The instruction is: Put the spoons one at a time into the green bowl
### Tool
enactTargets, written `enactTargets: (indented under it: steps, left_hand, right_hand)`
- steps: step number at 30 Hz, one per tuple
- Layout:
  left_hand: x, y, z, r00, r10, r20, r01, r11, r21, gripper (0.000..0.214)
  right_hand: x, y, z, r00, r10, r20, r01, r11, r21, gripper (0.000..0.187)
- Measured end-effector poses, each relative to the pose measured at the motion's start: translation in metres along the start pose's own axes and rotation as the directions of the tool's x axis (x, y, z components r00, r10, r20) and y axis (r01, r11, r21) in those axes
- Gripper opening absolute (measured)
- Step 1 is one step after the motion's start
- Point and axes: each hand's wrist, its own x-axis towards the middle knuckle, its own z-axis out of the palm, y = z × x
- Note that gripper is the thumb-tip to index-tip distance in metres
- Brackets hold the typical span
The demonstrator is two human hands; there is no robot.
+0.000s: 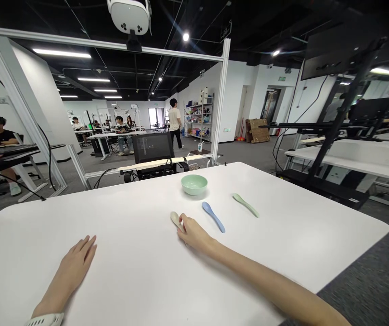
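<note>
On table [129, 276], left hand [76, 261]; right hand [194, 233] touching beige spoon [175, 218].

No readable text, green sign [282, 79] illegible

The beige spoon [174, 218] lies aslant on the surface [129, 262], its rounded bowl end pointing far and left, its handle running near and right, mostly hidden by the right hand [194, 233]
</note>
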Motion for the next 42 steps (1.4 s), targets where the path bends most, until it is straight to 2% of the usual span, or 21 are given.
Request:
enactTargets:
  steps: [3,6,9,12,14,17,22,28,34,39,42]
  left_hand:
    - [0.0,0.0,0.001,1.0,0.01,-0.01,-0.01,1.0,0.005,0.077]
    - [0.0,-0.004,0.005,0.999,0.022,-0.033,-0.022,1.0,0.009,0.073]
    - [0.001,-0.006,0.009,0.999,0.02,-0.039,-0.02,1.0,0.01,0.072]
    - [0.002,-0.006,0.009,1.0,0.011,-0.028,-0.01,1.0,0.02,0.073]
    - [0.002,-0.005,0.007,1.0,0.003,-0.007,-0.003,0.999,0.033,0.075]
    - [0.001,-0.002,0.003,1.0,-0.001,0.01,0.001,0.999,0.045,0.076]
    - [-0.001,-0.001,0.002,1.0,-0.001,-0.029,0.002,0.999,0.038,0.071]
    - [-0.002,-0.001,0.004,0.998,0.002,-0.061,-0.002,1.0,0.011,0.067]
    - [0.0,-0.006,0.009,1.0,0.009,-0.017,-0.008,0.999,0.038,0.073]
    - [0.001,-0.011,0.015,1.0,0.01,-0.021,-0.009,0.999,0.044,0.076]
    - [0.001,-0.011,0.015,1.0,0.012,-0.02,-0.011,0.999,0.038,0.076]
  right_hand:
    - [0.006,0.008,-0.012,0.998,-0.02,-0.064,0.023,0.999,0.033,0.012]
    - [0.025,0.019,-0.039,0.982,-0.028,-0.186,0.026,1.0,-0.012,0.012]
    - [0.056,0.029,-0.076,0.961,-0.035,-0.273,-0.01,0.987,-0.162,0.024]
    - [0.089,0.036,-0.108,0.958,0.019,-0.285,-0.112,0.943,-0.313,0.025]
    - [0.108,0.039,-0.121,0.959,0.066,-0.274,-0.172,0.907,-0.385,0.025]
    - [0.128,0.043,-0.129,0.957,0.13,-0.258,-0.243,0.846,-0.475,0.027]
    - [0.144,0.046,-0.121,0.952,0.172,-0.252,-0.286,0.791,-0.54,0.03]
    - [0.145,0.051,-0.112,0.955,0.166,-0.246,-0.283,0.759,-0.587,0.031]
    - [0.125,0.061,-0.125,0.948,0.104,-0.301,-0.269,0.767,-0.583,0.039]
    - [0.083,0.096,-0.127,0.914,0.015,-0.404,-0.226,0.848,-0.48,0.043]
    - [0.055,0.127,-0.117,0.923,0.009,-0.384,-0.189,0.88,-0.435,0.045]
